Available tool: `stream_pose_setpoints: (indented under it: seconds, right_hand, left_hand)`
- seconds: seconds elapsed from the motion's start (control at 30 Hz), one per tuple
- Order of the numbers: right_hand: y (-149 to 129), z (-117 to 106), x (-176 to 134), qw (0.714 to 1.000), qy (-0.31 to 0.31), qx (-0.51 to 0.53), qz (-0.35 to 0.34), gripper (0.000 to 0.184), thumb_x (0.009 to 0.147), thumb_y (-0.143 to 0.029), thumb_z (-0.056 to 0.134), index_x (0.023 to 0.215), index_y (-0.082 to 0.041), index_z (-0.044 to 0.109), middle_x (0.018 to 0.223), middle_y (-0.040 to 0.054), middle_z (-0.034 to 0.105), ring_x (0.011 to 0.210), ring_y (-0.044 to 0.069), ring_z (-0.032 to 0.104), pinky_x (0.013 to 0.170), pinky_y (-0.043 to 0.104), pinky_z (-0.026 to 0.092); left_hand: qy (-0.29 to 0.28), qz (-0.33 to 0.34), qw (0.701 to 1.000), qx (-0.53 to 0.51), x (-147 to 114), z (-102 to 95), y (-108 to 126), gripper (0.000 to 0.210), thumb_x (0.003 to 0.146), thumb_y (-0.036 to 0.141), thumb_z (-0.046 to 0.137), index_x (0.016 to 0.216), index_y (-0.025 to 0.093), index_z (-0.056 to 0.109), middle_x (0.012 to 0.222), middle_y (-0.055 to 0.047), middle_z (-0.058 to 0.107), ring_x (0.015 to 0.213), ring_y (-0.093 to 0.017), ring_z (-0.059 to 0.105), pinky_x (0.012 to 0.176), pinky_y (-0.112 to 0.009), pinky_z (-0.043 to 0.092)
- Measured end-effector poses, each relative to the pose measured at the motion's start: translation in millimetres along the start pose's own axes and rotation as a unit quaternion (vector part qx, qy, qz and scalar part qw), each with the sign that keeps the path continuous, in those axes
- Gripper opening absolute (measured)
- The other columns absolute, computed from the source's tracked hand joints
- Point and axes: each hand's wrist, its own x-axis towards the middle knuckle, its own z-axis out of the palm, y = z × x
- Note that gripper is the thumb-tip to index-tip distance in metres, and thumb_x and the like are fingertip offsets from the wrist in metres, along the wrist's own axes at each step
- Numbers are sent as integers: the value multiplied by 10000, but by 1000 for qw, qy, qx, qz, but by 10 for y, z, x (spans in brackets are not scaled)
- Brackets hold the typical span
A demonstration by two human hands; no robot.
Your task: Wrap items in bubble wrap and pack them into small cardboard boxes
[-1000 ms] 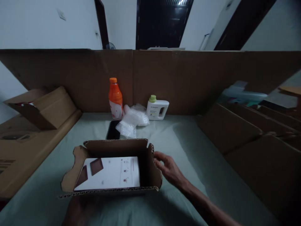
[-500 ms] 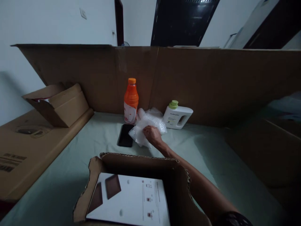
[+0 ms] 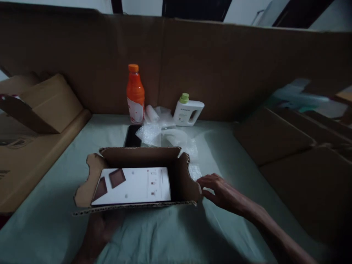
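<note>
An open cardboard box [image 3: 140,154] stands in front of me, with a flat white carton [image 3: 143,185] printed with brown squares lying inside it. By the box's right wall is my right hand [image 3: 222,192], its thumb and fingers apart and the fingertips at or touching the box edge. Below the box's front wall, my left hand [image 3: 100,229] is dark and smeared by motion, its fingers hidden. Clear bubble wrap [image 3: 152,134] lies behind the box and trails down its right side. A black phone [image 3: 132,136] is partly hidden behind the box.
An orange bottle [image 3: 135,95] and a white jug [image 3: 188,112] with a green cap stand before a tall cardboard panel [image 3: 220,66]. Cardboard boxes flank the green cloth [image 3: 233,154]: one small open box [image 3: 52,106] at left, larger boxes [image 3: 275,135] at right.
My right hand has left the bubble wrap and come back to the box's right side. The wrap is now more spread out. My left hand has appeared, and the view has tilted down.
</note>
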Motion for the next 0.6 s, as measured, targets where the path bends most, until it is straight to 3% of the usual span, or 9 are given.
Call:
stream_pose_setpoints:
  seconds: [0.07, 0.13, 0.23, 0.3, 0.47, 0.6]
  right_hand:
    - [-86, 27, -211, 1000, -2, 25, 7, 196, 933, -381, 626, 1029, -258, 745, 1061, 85, 764, 970, 257, 713, 913, 450, 540]
    - [-187, 74, -301, 998, 25, 43, 24, 342, 912, -466, 658, 1186, -266, 705, 1203, 104, 727, 1119, 286, 673, 971, 474, 527]
    - [-366, 214, -233, 996, 44, 77, 19, 597, 893, -553, 657, 1402, -255, 564, 1409, 140, 608, 1291, 319, 573, 1027, 483, 504]
    - [-481, 328, -96, 993, 47, 104, -1, 670, 907, -552, 639, 1472, -230, 478, 1457, 165, 556, 1293, 329, 564, 1023, 485, 502]
    - [-576, 479, 316, 986, 92, 137, 12, 475, 937, -403, 610, 1365, -206, 551, 1262, 145, 667, 1061, 303, 664, 905, 466, 535]
    - [-397, 462, 520, 977, 123, 173, 31, 450, 908, -322, 601, 1329, -165, 573, 1219, 153, 679, 1052, 284, 680, 889, 447, 553]
  left_hand:
    - [0, -15, 1000, -8, -183, -32, 115, 621, 782, 538, 690, 1285, 184, 605, 1098, -108, 716, 1199, -396, 613, 1045, -537, 515]
    - [5, -25, 999, -26, -229, -44, 213, 632, 782, 522, 688, 1300, 175, 588, 1132, -102, 712, 1207, -386, 613, 1053, -522, 512]
    - [11, -35, 998, -53, -182, -49, 272, 643, 782, 496, 705, 1326, 187, 558, 1208, -95, 697, 1218, -364, 614, 1072, -507, 503]
    - [2, -39, 998, -55, -137, -49, 255, 658, 782, 484, 716, 1342, 184, 543, 1229, -107, 693, 1207, -359, 624, 1079, -518, 497]
    - [-4, -6, 998, -60, 106, 48, 260, 779, 758, 500, 716, 1423, 185, 459, 1224, -115, 693, 1176, -338, 647, 1040, -492, 526]
    - [-5, -31, 999, -30, 521, 231, 434, 734, 666, 490, 752, 1261, 112, 549, 1137, -151, 700, 1128, -369, 653, 1029, -515, 509]
